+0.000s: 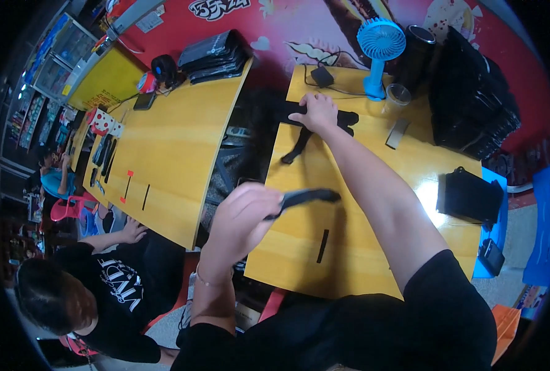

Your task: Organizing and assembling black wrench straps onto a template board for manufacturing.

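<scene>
The left hand (245, 217) grips a black strap (309, 196), while the right hand (318, 111) presses apparently flat on black fabric (349, 117) on the yellow table (374, 247).

The table (374, 185) is glossy yellow. Black strap (306, 196), black fabric strip (290, 112), black bag (469, 196), black stacked pile (473, 99). The little fan (380, 46) is bright blue. The wall (287, 25) behind is red with cartoon patterns; the person's sleeves are black.
</scene>
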`<state>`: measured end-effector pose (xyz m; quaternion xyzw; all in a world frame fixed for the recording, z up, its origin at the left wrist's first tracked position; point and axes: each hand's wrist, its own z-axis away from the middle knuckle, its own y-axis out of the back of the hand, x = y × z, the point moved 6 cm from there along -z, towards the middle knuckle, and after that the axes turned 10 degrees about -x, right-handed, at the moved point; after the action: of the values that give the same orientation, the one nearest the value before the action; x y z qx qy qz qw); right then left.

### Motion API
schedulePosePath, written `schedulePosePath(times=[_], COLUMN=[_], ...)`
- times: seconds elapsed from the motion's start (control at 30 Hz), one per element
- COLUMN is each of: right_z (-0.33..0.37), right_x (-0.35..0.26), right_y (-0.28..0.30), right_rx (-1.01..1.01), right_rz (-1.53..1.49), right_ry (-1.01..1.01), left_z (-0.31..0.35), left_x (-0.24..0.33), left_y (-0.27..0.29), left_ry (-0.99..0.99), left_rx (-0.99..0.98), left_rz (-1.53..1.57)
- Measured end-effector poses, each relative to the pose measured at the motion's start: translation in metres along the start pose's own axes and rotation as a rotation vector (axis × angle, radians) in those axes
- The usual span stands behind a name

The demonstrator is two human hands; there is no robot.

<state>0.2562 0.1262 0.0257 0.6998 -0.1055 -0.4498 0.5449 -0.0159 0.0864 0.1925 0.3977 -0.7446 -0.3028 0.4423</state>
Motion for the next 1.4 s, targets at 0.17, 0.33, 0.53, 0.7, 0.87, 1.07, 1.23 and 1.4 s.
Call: schedulePosePath(times=[0.17, 0.33, 0.53, 0.7, 0.87, 1.07, 1.23, 1.4], right_z=[0.01, 0.08, 0.246, 0.299, 0.34, 0.355, 0.361, 0.361], right_x=[0.009, -0.018, 0.008, 0.049, 0.065, 0.079, 0.091, 0.091], right_y=[0.014, 0.057, 0.112, 0.133, 0.125, 0.131, 0.131, 0.141], right_rx=[0.179, -0.408, -0.954, -0.54, -0.361, -0.208, -0.123, -0.054], right_rz=[-0.234, -0.917, -0.763, -0.837, -0.814, -0.697, -0.719, -0.513], right_ry=[0.173, 0.497, 0.687, 0.275, 0.264, 0.293, 0.184, 0.246], left_z=[0.028, 0.04, 0.039, 0.034, 0.044, 0.048, 0.05, 0.054], left_x=[0.031, 0.035, 0.026, 0.035, 0.043, 0.054, 0.055, 0.056], left_y=[0.016, 0.013, -0.019, -0.07, -0.109, -0.122, -0.125, -0.141], left_ry=[0.077, 0.083, 0.064, 0.196, 0.329, 0.34, 0.344, 0.353], left_rx=[0.217, 0.308, 0.335, 0.462, 0.389, 0.273, 0.283, 0.012], left_rz=[0.259, 0.303, 0.34, 1.019, 1.199, 1.17, 1.201, 1.458])
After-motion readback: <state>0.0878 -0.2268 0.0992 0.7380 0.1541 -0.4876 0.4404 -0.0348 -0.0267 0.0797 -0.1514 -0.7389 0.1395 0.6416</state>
